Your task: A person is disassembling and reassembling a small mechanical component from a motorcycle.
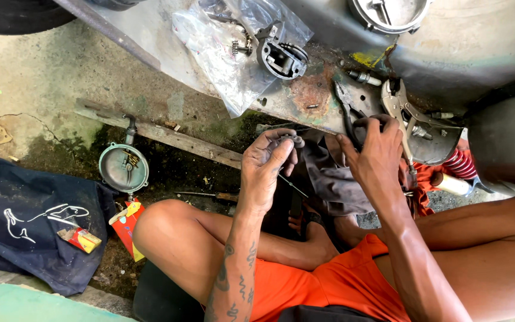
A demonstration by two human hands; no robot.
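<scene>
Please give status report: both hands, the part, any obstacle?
Left hand pinches small metal part. Right hand grips black-handled pliers. Grey rag lies under both.

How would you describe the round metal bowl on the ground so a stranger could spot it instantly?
Start at the long wooden plank lying across the dirty concrete floor. Just below its left part sits the round metal bowl, grey-green with small brass parts inside. Unlike the dark cloth beside it, it is circular and shiny-rimmed.

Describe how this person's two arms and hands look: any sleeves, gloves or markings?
Both arms are bare, with no sleeves and no gloves. The left hand sits on a forearm marked with dark tattoos of curling, flame-like lines. The right hand and its forearm show no tattoo in this view. No watch or ring is visible.
</scene>
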